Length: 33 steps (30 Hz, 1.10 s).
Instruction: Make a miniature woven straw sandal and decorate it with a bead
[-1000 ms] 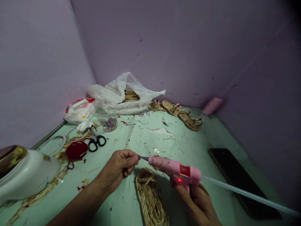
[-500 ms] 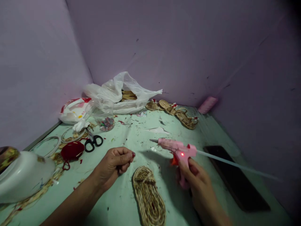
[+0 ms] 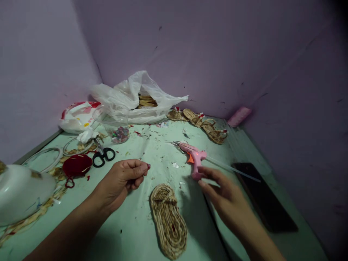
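Pale green desk (image 3: 152,152) carried a pink glue gun (image 3: 193,156) (red lamp lit), just beyond the released right hand (image 3: 220,195); the left hand (image 3: 122,179) pinched a small red bead (image 3: 148,166).

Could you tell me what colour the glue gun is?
Pink glue gun, seen in the head view.

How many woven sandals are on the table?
At least 4: one sandal between the hands, and about three small ones clustered by the back wall; overlap may hide more.
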### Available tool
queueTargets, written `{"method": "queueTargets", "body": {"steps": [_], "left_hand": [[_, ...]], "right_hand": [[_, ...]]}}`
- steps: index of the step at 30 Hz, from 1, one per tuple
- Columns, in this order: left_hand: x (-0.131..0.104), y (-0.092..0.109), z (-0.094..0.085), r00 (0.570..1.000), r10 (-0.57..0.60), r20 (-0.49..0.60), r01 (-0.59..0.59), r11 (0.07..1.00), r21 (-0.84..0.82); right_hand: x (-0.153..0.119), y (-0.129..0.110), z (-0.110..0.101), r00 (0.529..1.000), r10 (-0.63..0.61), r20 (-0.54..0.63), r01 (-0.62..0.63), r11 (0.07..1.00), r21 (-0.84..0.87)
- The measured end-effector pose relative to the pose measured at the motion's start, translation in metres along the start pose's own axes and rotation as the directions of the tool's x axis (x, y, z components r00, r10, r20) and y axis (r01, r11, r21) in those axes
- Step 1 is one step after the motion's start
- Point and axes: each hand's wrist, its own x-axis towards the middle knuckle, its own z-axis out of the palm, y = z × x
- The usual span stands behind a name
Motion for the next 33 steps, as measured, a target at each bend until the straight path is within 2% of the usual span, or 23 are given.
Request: {"method": "queueTargets", "body": {"steps": [2,4,8,10,13,15,18,21,23,25,27,29,33], "left_hand": [[0.0,-0.003,0.003,0.998,-0.055,-0.008,0.055,0.998,0.028],[0.0,-0.006,0.006,0.995,-0.099,-0.011,0.099,0.995,0.029],[0.0,-0.01,0.011,0.987,-0.159,-0.01,0.159,0.987,-0.008],[0.0,-0.011,0.011,0.986,-0.165,0.006,0.165,0.986,-0.017],[-0.001,-0.014,0.011,0.985,-0.171,0.031,0.173,0.983,-0.056],[-0.002,-0.016,0.013,0.982,-0.179,0.058,0.184,0.977,-0.111],[-0.006,-0.018,0.018,0.982,-0.136,0.13,0.159,0.97,-0.187],[-0.011,-0.018,0.023,0.98,-0.062,0.19,0.098,0.978,-0.184],[-0.014,-0.016,0.024,0.98,-0.024,0.196,0.057,0.985,-0.164],[-0.016,-0.015,0.023,0.983,0.009,0.184,0.017,0.99,-0.141],[-0.016,-0.016,0.023,0.984,0.028,0.178,-0.011,0.995,-0.095],[-0.015,-0.016,0.022,0.983,0.034,0.178,-0.029,0.999,-0.03],[-0.016,-0.017,0.024,0.984,0.033,0.177,-0.052,0.993,0.103]], "right_hand": [[-0.013,0.007,0.006,0.985,0.017,0.172,-0.01,0.999,-0.042],[-0.018,0.013,0.014,0.96,0.001,0.281,0.016,0.998,-0.055],[-0.015,0.012,0.027,0.917,-0.215,0.337,0.245,0.968,-0.048],[-0.011,0.008,0.03,0.878,-0.25,0.408,0.279,0.96,-0.013],[-0.009,0.005,0.031,0.84,-0.166,0.516,0.176,0.984,0.03],[-0.01,0.006,0.029,0.832,-0.106,0.545,0.107,0.994,0.03],[-0.014,0.008,0.022,0.812,-0.065,0.58,0.087,0.996,-0.01],[-0.022,0.005,0.013,0.752,-0.008,0.659,0.074,0.995,-0.073],[-0.026,0.002,0.009,0.699,0.026,0.715,0.045,0.996,-0.08],[-0.028,0.002,0.007,0.671,0.046,0.74,-0.016,0.999,-0.047],[-0.029,0.005,0.008,0.683,0.07,0.727,-0.098,0.995,-0.005],[-0.029,0.008,0.011,0.72,0.111,0.685,-0.17,0.985,0.019],[-0.029,0.012,0.02,0.776,0.147,0.614,-0.206,0.978,0.027]]}}
